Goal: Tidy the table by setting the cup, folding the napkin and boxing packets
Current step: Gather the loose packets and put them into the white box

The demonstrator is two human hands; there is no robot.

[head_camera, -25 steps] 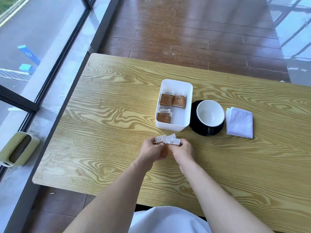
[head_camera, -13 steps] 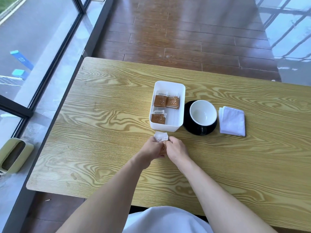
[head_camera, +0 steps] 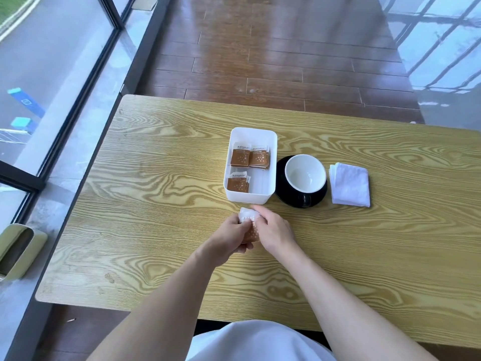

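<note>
Table [head_camera: 156, 204]: pale wood with strong grain, set beside a glass wall; a brown plank floor [head_camera: 286, 61] is seen beyond its far edge.

Box [head_camera: 273, 162]: white, rectangular, open-topped, placed near the middle of the table. Brown-and-white packets are held inside: two overlapping groups [head_camera: 250, 157] at the far end and one small group [head_camera: 237, 182] at the near left. The near right part of the box floor is left bare.

Cup [head_camera: 305, 173]: white, upright, seen to contain nothing, seated on a black saucer [head_camera: 286, 196] just right of the box. The saucer rim is nearly touching the box wall.

Napkin [head_camera: 350, 185]: white, folded into a layered square, laid flat to the right of the saucer and apart from it.

Held packets [head_camera: 248, 220]: a small bunch kept just in front of the near end of the box, above the tabletop. The exact number cannot be told.

Left hand [head_camera: 229, 238]: fingers curled round the bunch from the left side, gripping it.

Right hand [head_camera: 273, 230]: fingers bent over the bunch from the right, pinching its upper part; the fingertips are close to the near wall of the box.

Green bin [head_camera: 18, 251]: stood on the floor by the window, left of the table.
</note>
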